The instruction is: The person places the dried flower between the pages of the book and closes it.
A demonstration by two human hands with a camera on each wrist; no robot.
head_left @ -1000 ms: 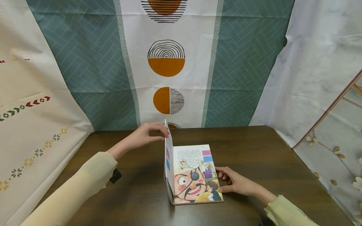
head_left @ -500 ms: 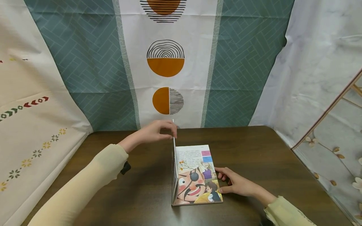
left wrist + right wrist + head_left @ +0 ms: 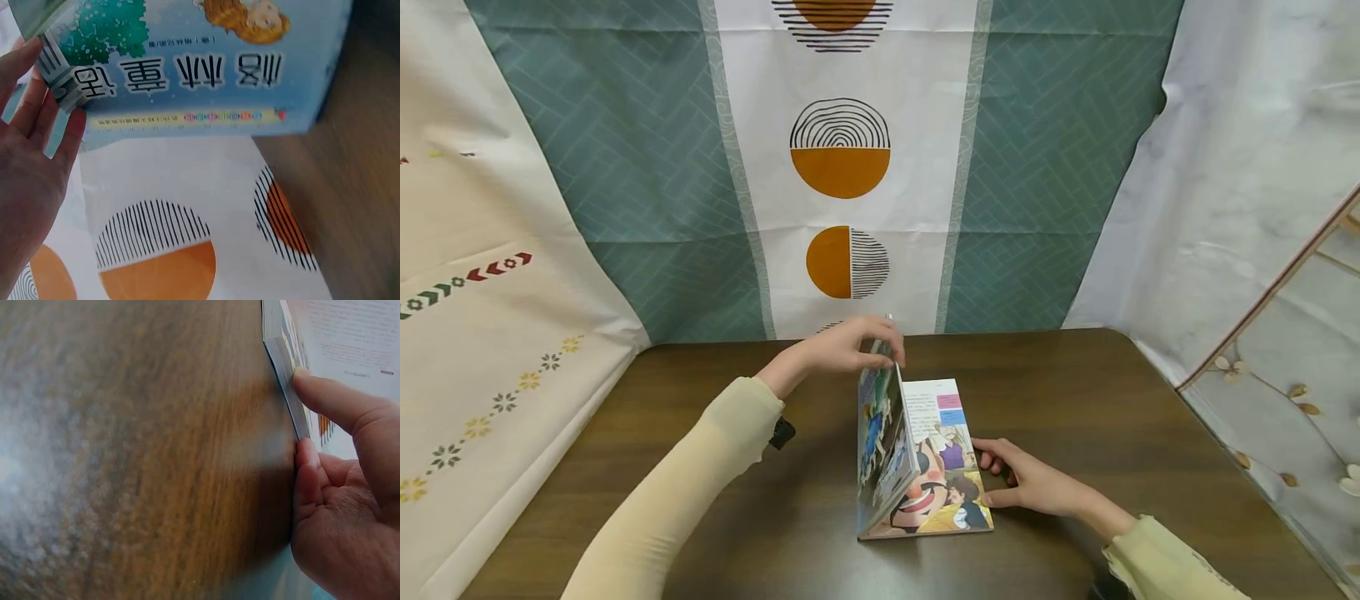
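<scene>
An illustrated book [image 3: 961, 496] lies on the brown table [image 3: 1075, 400], its left part raised steeply and leaning right over a page with a large cartoon face. My left hand [image 3: 857, 346] pinches the far edge of this raised part. Its blue cover [image 3: 187, 103], with large Chinese characters and a golden-haired figure, appears in the left wrist view. At the flat part's right edge, my right hand [image 3: 1037, 487] holds the book; in the right wrist view the thumb [image 3: 337, 400] touches the page edge while curled fingers [image 3: 306, 481] lie beside the lower edge.
A green and white patterned cloth [image 3: 842, 275] hangs behind the table. Cream cloth [image 3: 512, 358] hangs at the left and pale floral cloth [image 3: 1240, 208] at the right.
My left hand has moved right with the raised part of the book, which has swung from about upright to leaning over the right page. The right hand has stayed in place.
</scene>
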